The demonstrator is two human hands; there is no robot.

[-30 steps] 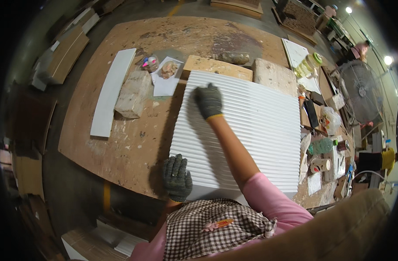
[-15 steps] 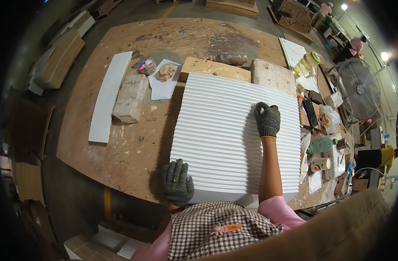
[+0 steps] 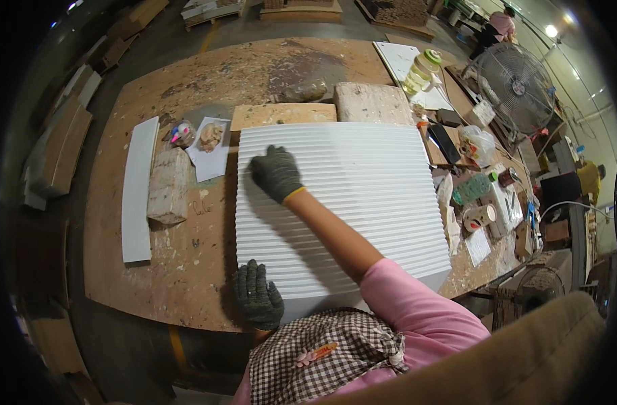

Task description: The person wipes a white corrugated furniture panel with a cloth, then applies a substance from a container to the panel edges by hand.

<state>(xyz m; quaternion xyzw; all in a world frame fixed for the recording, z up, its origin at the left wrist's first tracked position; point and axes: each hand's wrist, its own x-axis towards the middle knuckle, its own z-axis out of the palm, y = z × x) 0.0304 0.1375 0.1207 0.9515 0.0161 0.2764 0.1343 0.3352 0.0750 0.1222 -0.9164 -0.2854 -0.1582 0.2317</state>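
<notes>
A white ridged panel (image 3: 362, 223) lies flat on the paint-stained worktable (image 3: 187, 290), its ridges running left to right, with its near edge close to the person's checked apron (image 3: 308, 361). The right hand (image 3: 276, 174), in a dark knitted glove with a yellow cuff edge, is over the far left part of the panel, its forearm reaching across from the near right. Its fingers curl under; whether they grip something beneath cannot be told. The left hand (image 3: 259, 297), gloved alike, is at the panel's near left corner, its fingers open, side by side and pointing to the far side. Just beyond the panel's far edge are a tan wooden block (image 3: 281, 115) on the left and a whitish block (image 3: 372, 103) on the right, with a clear bottle (image 3: 303, 91) lying behind them. To the left, a paint-smeared block (image 3: 168, 185) stands between the panel and a long white board (image 3: 138, 192); near its far end is a paper sheet (image 3: 210, 165) bearing a crumpled lump (image 3: 210, 137). On the right are a green bottle (image 3: 472, 189), a paper cup (image 3: 479, 218) and a plastic bag (image 3: 479, 145), with a large fan (image 3: 518, 88) farther off.
</notes>
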